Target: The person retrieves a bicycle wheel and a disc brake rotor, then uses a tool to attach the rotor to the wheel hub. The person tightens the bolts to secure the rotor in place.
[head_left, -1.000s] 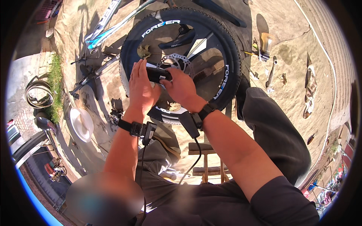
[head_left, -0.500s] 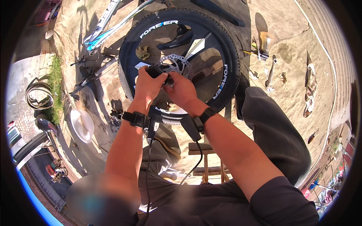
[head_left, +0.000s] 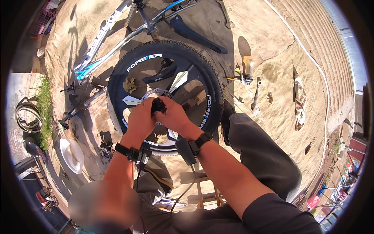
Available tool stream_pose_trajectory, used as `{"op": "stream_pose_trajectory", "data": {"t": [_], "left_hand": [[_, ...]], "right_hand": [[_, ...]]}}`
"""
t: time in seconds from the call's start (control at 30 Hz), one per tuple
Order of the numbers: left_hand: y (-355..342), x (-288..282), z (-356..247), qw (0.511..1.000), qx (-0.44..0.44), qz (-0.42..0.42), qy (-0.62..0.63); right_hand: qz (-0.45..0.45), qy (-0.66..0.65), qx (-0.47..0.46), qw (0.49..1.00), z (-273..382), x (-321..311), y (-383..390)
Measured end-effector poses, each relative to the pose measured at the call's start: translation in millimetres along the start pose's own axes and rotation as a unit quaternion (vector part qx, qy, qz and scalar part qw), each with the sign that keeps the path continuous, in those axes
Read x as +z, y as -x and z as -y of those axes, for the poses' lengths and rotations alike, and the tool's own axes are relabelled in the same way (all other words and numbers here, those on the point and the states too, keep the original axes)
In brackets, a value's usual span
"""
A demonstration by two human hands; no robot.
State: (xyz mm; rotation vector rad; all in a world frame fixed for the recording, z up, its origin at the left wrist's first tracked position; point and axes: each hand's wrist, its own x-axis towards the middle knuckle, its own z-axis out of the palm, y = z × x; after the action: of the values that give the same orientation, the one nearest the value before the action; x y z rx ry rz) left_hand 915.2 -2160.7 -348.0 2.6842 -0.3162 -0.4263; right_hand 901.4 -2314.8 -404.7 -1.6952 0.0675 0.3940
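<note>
A bicycle wheel [head_left: 198, 73] with a knobby black tyre and broad dark spokes lies in front of me. Over its hub, my left hand [head_left: 141, 117] and my right hand [head_left: 174, 117] meet, fingers closed on a small black part [head_left: 158, 105]. Its exact kind is hidden by the fingers. Just beyond the fingertips shows the silver brake disc [head_left: 157, 92], partly covered by my hands. Each wrist wears a black strap with a small device and a cable.
Beyond the wheel lies a white and blue bicycle frame [head_left: 102, 36], beside a long black curved piece [head_left: 196, 35]. A white basin [head_left: 72, 156] sits at left. An amber cup [head_left: 248, 64], a metal tool [head_left: 256, 95] and a crumpled cloth [head_left: 300, 103] lie at right.
The whole scene has shifted down and left in view. My hands have drawn closer together over the hub, still around the small black part.
</note>
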Motion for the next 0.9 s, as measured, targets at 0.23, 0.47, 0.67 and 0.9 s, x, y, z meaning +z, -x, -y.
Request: {"op": "stream_pose_trajectory", "data": {"t": [0.23,0.47,0.67,0.9], "left_hand": [[12.2,8.5,8.8,0.997,0.078,-0.029,0.001],[44.4,42.5,-6.5,0.92,-0.206,-0.228,0.242],[23.9,23.8,-6.6,0.682,-0.412,-0.052,0.602],[15.0,28.3,5.9,0.716,-0.412,-0.029,0.563]], "right_hand": [[-0.016,-0.027,0.01,0.999,-4.9,9.2,8.7],[-0.069,-0.022,0.018,0.997,-11.1,22.2,19.7],[-0.097,-0.006,0.002,0.995,-5.7,27.6,25.7],[-0.118,0.004,0.004,0.993,-15.0,30.0,33.0]]}}
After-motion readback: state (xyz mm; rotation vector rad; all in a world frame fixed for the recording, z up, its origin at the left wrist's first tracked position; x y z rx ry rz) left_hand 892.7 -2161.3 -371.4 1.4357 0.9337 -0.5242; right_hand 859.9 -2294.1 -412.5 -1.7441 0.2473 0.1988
